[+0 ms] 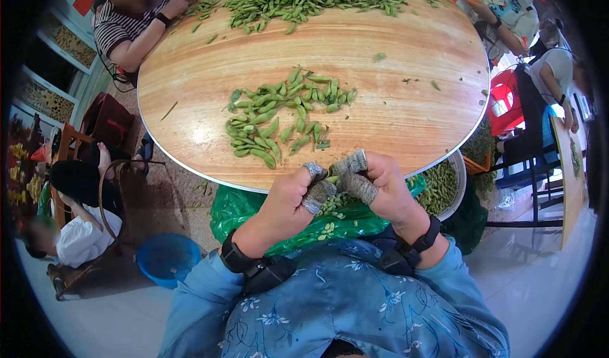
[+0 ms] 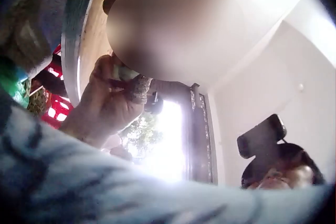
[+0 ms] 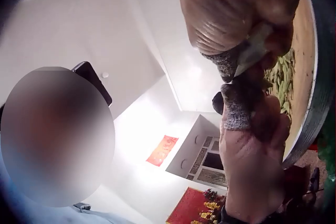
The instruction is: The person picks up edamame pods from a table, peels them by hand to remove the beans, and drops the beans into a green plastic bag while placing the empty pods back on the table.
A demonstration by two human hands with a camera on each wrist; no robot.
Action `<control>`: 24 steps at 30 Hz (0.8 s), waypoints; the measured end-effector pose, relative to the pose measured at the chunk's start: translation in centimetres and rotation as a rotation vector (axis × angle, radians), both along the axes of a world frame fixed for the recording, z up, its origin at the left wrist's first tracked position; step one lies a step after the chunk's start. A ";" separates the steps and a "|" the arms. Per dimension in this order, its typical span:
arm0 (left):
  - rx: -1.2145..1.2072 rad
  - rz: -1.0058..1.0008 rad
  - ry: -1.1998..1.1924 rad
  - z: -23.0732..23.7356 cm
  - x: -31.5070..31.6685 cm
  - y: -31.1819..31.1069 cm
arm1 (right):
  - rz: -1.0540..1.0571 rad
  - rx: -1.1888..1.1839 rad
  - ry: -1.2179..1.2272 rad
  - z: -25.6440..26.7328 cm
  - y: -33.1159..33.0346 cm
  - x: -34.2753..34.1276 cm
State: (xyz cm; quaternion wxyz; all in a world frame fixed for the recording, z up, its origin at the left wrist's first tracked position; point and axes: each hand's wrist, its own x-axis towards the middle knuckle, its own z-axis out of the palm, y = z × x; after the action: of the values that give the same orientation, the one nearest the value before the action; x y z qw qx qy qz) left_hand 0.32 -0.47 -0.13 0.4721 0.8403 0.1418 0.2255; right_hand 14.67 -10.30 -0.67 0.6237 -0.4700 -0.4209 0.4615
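In the head view, both hands meet at the near table edge, with grey knitted covers on thumbs and fingers. The left hand (image 1: 285,199) and the right hand (image 1: 379,183) pinch a green pod (image 1: 332,179) between them, fingers curled. The right wrist view has the right hand (image 3: 244,11) above and the left hand (image 3: 252,155) below, fingertips nearly touching. In the left wrist view the right hand (image 2: 107,100) appears, while blur hides much of the rest. Loose pods (image 1: 260,120) lie on the table just beyond the hands.
A large pod pile (image 1: 304,0) covers the far side of the round table (image 1: 190,98). Below its near edge are a green plastic bag (image 1: 231,212) with pods or beans and a white basket (image 1: 460,180) of pods. A blue basin (image 1: 168,256) stands left. Other people sit around.
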 end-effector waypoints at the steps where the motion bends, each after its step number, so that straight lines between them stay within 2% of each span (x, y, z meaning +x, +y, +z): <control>1: -0.073 -0.023 -0.038 -0.1 0.0 0.0 | -0.002 0.023 -0.045 -0.1 0.0 0.0; 3: -0.145 -0.046 -0.075 -0.3 -0.2 0.0 | -0.005 0.046 -0.089 -0.2 0.0 0.2; 5: -0.587 -0.081 -0.056 -0.5 -0.4 -0.1 | -0.009 0.107 -0.290 -0.3 0.0 0.4; 6: -0.588 -0.082 -0.056 -0.7 -0.6 0.0 | -0.010 0.106 -0.290 -0.2 0.0 0.5; 8: -1.212 -0.127 -0.036 -0.8 -0.9 0.4 | 0.003 0.206 -0.491 0.3 0.1 0.7; 9: -1.213 -0.131 -0.034 -0.6 -0.8 0.5 | 0.000 0.204 -0.492 0.5 0.0 0.5; 11: -0.891 -0.063 0.139 0.1 -0.5 0.6 | 0.019 0.005 -0.122 0.7 0.1 0.2; 12: -0.890 -0.063 0.139 0.4 -0.3 0.4 | 0.019 0.007 -0.121 0.5 0.1 0.3; 14: -0.029 0.043 0.082 0.8 0.3 -0.1 | 0.059 -0.099 0.164 0.0 0.2 0.4; 15: -0.029 0.045 0.084 0.7 0.2 0.0 | 0.061 -0.099 0.165 0.0 0.2 0.3; 17: -0.228 -0.040 0.010 0.3 0.2 0.4 | 0.032 -0.056 0.075 0.0 0.2 0.2; 18: -0.227 -0.040 0.009 0.5 0.1 0.6 | 0.032 -0.055 0.074 -0.1 0.2 0.3; 20: -0.387 -0.080 0.089 0.7 -0.2 0.9 | 0.004 0.050 -0.187 -0.4 0.2 0.3; 24: -0.359 -0.077 0.022 0.0 -0.2 0.6 | -0.038 -0.022 -0.311 0.5 0.1 0.1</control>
State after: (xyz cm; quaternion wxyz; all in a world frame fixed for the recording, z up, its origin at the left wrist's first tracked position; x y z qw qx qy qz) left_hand 0.12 0.16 -0.12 0.6214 0.7497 0.1525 0.1693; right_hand 14.78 -10.25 -0.20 0.5544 -0.5504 -0.4985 0.3758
